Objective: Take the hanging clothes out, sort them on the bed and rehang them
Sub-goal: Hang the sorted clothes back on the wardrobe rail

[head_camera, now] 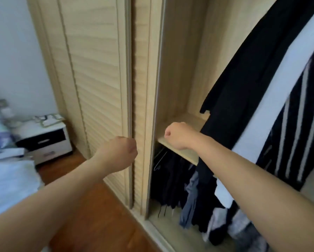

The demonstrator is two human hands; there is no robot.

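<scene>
Here we are at the wardrobe, and both arms are up in front of it. The left hand (pixel 119 151) sits right against the edge of the slatted sliding door (pixel 98 79), fingers curled away from the camera; it looks placed to push that door aside, though whether it actually grips the edge I cannot tell. The right hand (pixel 178 135) is over the front lip of the wooden shelf (pixel 181 155) inside the opening, fingers folded in like a loose fist, and nothing visible is in it, so I judge it is simply steadying or on its way to the garments. And there they are, the hanging clothes: a long black garment (pixel 252 79) hangs in the upper section, just right of that hand, with a white one (pixel 283 91) and a black-and-white striped one (pixel 302 124) beside it. Their long axes run from top right of the view down toward lower left, a slant the tilted head camera probably exaggerates; they hang hem-down. Below the shelf a second row of dark clothes (pixel 172 179) hangs, with a bare wire hanger (pixel 158 160) at its left end and some crumpled items (pixel 225 228) on the wardrobe floor. The bed (pixel 8 179) waits well apart at the left edge, beside a small nightstand (pixel 47 140). Nothing is off the rail yet, by my reading.
</scene>
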